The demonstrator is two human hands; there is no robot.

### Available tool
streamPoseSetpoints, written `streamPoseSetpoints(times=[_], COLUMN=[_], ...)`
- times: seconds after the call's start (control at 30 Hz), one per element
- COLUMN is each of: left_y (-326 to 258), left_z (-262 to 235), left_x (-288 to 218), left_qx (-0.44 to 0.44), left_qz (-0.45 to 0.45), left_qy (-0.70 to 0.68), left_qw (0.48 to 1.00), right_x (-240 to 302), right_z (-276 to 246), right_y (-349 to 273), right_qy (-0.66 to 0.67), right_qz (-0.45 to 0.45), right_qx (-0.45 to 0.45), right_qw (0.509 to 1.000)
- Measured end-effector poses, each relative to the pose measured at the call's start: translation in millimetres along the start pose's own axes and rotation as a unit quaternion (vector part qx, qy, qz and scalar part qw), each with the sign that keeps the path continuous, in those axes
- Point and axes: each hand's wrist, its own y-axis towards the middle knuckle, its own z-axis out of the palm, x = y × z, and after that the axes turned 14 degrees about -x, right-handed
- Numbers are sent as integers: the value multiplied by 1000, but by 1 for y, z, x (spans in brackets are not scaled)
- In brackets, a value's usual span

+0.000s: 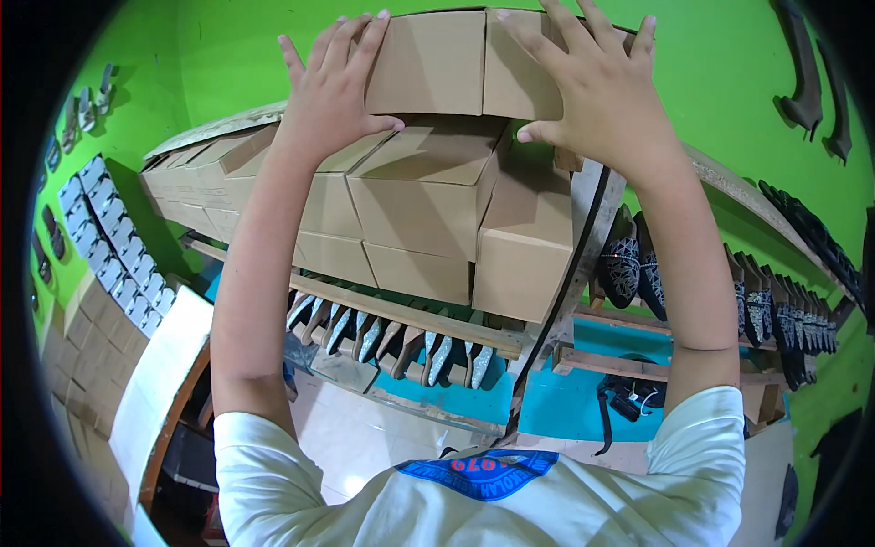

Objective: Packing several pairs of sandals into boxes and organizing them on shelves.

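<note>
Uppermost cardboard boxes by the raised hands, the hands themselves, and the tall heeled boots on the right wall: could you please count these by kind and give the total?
Uppermost cardboard boxes (left box, right box partly covered): 2
Bare hands (left hand, right hand): 2
Tall heeled boots: 2
Total: 6

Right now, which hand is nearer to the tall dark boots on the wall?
Right. The right hand is left of the tall dark boots; the left hand is much farther left.
</note>
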Motion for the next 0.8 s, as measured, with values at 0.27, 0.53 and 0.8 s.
streamPoseSetpoints(times=[0.27,0.53,0.8], left_y=[-41,-169,-280], left_z=[-27,-128,-245], left_x=[-11,-77,-32], left_qx=[3,116,370], left_qz=[-35,-161,-366], left_qy=[-39,-95,49], left_qw=[999,975,853], right_x=[29,156,318], right_z=[36,48,63], right_y=[-59,-153,-164], right_qy=[87,494,622], right_qz=[27,4,-103], right_qx=[-193,-129,38], right_qw=[977,860,776])
